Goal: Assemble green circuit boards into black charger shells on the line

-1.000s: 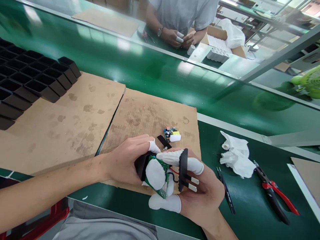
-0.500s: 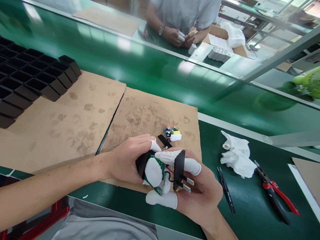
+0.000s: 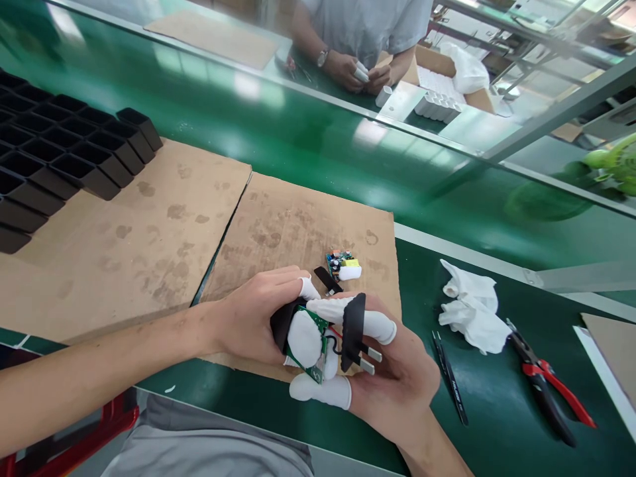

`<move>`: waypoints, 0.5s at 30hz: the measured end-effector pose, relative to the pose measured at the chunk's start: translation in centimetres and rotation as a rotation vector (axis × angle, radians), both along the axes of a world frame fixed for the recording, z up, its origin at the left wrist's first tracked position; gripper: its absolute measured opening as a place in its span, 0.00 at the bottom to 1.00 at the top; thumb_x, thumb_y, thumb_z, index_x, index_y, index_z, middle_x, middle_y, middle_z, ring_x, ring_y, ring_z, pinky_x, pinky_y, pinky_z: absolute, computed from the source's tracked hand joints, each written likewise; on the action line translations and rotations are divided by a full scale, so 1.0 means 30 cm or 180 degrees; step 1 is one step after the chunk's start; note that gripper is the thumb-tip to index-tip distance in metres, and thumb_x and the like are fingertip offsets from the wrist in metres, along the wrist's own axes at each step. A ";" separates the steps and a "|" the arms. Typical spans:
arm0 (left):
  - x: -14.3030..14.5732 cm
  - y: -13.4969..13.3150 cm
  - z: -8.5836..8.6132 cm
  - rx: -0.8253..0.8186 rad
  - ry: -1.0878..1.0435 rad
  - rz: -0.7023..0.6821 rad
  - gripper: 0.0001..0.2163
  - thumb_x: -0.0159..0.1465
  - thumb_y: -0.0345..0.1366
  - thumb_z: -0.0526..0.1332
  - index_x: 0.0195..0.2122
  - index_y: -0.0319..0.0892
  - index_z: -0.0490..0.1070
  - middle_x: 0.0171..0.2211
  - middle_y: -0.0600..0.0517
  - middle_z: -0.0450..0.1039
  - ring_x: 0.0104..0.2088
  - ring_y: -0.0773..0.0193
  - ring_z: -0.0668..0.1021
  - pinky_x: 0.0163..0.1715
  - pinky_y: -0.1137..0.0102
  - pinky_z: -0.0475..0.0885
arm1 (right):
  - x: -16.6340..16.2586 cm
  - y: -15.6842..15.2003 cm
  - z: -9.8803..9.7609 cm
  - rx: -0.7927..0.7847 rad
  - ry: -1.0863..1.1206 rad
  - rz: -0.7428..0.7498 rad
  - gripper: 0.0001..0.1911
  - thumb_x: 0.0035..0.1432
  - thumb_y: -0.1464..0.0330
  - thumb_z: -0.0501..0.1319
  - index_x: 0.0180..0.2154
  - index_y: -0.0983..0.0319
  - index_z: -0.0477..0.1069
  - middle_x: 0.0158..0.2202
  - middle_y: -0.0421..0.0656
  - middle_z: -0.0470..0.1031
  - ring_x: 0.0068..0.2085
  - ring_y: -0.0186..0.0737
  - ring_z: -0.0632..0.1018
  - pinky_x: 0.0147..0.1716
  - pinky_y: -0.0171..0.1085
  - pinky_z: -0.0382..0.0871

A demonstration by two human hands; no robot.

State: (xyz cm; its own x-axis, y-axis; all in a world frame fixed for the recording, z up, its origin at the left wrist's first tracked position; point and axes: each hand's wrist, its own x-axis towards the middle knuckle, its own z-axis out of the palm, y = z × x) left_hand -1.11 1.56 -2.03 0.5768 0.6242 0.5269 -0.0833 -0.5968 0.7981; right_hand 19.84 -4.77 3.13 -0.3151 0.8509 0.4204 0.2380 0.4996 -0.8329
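Green circuit board [image 3: 318, 344] sits half inside the black plastic shell [image 3: 281, 322] gripped by my left hand [image 3: 253, 318]; my right hand [image 3: 397, 377] pinches the black pronged plug cover [image 3: 352, 331], not yet closed on.

Just beyond the fingertips: small green circuit board w/ white and yellow parts [image 3: 342, 264], flat black strip [image 3: 326, 280] beside it, both on stained brown cardboard sheets [image 3: 149, 232]. Right of the fingers: crumpled white cloth [image 3: 471, 306], thin black tweezers [image 3: 450, 377], red-handled pliers [image 3: 546, 387]. Far left: black plastic compartment trays [image 3: 64, 165]. Across the green belt [image 3: 298, 132], another person's hands [image 3: 360, 74], white tubes in a cardboard box [image 3: 437, 105].
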 end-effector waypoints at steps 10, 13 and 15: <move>-0.003 -0.008 -0.006 -0.0203 0.0051 0.0030 0.18 0.58 0.41 0.77 0.38 0.46 0.67 0.36 0.52 0.78 0.35 0.60 0.78 0.36 0.66 0.73 | 0.013 -0.020 -0.038 0.0107 0.0024 -0.0313 0.39 0.48 0.62 0.87 0.61 0.53 0.82 0.45 0.46 0.86 0.38 0.52 0.85 0.36 0.46 0.87; -0.004 -0.010 -0.005 -0.0251 0.0074 0.0045 0.18 0.58 0.40 0.77 0.37 0.46 0.66 0.37 0.52 0.78 0.35 0.60 0.78 0.36 0.66 0.74 | 0.022 -0.025 -0.052 0.0106 0.0036 -0.0259 0.43 0.48 0.66 0.88 0.65 0.52 0.80 0.49 0.47 0.87 0.40 0.53 0.86 0.37 0.47 0.88; -0.004 -0.011 -0.003 -0.0287 0.0090 0.0048 0.18 0.58 0.40 0.76 0.37 0.46 0.66 0.36 0.52 0.78 0.34 0.61 0.77 0.36 0.66 0.73 | 0.024 -0.026 -0.056 0.0050 0.0091 -0.0184 0.46 0.48 0.68 0.87 0.67 0.51 0.78 0.51 0.47 0.87 0.40 0.52 0.86 0.38 0.46 0.87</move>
